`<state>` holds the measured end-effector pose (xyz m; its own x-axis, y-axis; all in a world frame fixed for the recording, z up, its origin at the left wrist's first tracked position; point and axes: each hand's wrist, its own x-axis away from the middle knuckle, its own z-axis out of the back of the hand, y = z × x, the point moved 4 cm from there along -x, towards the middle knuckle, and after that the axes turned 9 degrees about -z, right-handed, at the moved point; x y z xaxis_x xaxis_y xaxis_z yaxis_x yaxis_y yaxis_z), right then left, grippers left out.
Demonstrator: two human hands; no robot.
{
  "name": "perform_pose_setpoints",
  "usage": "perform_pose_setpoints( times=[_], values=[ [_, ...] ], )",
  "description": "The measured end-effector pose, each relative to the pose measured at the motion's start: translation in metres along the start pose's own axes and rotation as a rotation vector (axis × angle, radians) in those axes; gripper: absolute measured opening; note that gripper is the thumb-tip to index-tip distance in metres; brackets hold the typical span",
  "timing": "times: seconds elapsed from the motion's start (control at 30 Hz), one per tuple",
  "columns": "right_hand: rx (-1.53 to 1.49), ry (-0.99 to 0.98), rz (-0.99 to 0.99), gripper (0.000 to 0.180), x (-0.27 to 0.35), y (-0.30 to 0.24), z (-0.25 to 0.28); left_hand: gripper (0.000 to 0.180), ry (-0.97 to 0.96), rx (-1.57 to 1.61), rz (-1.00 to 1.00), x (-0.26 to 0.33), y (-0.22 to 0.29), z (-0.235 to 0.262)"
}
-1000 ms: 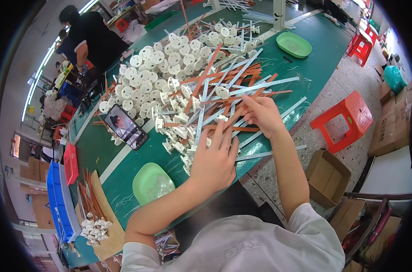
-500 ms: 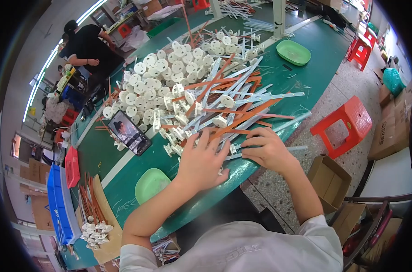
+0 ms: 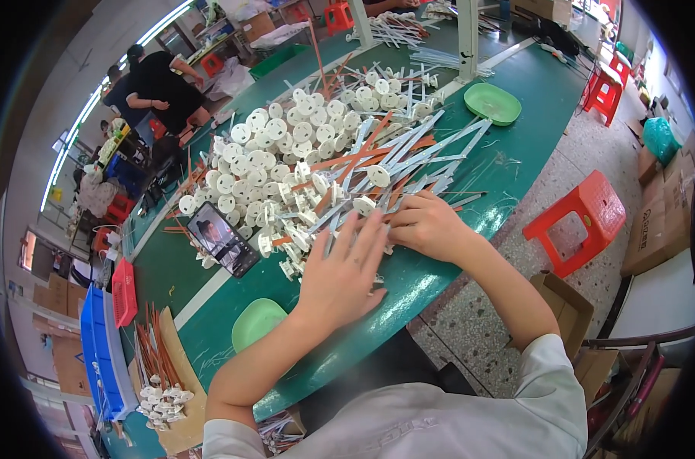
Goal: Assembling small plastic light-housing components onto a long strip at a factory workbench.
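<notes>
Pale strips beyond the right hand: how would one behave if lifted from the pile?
The pale strips look fairly stiff, since they lie straight. Being thin and narrow, one is probably light. It may drag the orange-brown strips or white discs along, because they overlap.

Hands (image 3: 337,281) by heaped white discs (image 3: 276,128)

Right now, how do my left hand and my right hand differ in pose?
Your left hand has its fingers stretched out; your right hand has them curled. The left hand points away from you; the right hand points more leftward. Both are ungloved, at the near side of the white pieces.
</notes>
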<state>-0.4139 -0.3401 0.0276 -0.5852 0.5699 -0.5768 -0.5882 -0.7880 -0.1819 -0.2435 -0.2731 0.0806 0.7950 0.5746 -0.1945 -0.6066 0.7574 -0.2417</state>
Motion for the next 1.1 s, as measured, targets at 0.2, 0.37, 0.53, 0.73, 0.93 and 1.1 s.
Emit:
perform_pose_setpoints(
  times=[0.2, 0.37, 0.53, 0.73, 0.93, 1.1],
  values=[
    [0.075, 0.256, -0.12, 0.017, 0.032, -0.02, 0.0, 0.082, -0.148, -0.082, -0.013, -0.006, 0.012, -0.022],
    [-0.07, 0.289, -0.36, 0.025, 0.064, -0.033, 0.002, 0.072, -0.077, -0.255, -0.035, -0.003, 0.026, -0.039],
    [-0.037, 0.237, -0.405, 0.032, 0.079, -0.031, 0.009, 0.057, 0.068, 0.085, 0.008, -0.013, 0.013, 0.003],
    [0.119, 0.218, -0.485, 0.03, 0.064, -0.038, 0.018, 0.023, -0.024, -0.145, 0.055, -0.019, -0.009, 0.004],
    [-0.103, 0.335, -0.758, 0.029, 0.084, -0.058, 0.012, 0.007, -0.108, -0.082, 0.112, -0.027, 0.001, 0.0],
    [-0.143, 0.406, -0.741, 0.027, 0.109, -0.098, 0.03, 0.01, -0.019, -0.143, 0.144, -0.022, 0.009, -0.008]
  ],
)
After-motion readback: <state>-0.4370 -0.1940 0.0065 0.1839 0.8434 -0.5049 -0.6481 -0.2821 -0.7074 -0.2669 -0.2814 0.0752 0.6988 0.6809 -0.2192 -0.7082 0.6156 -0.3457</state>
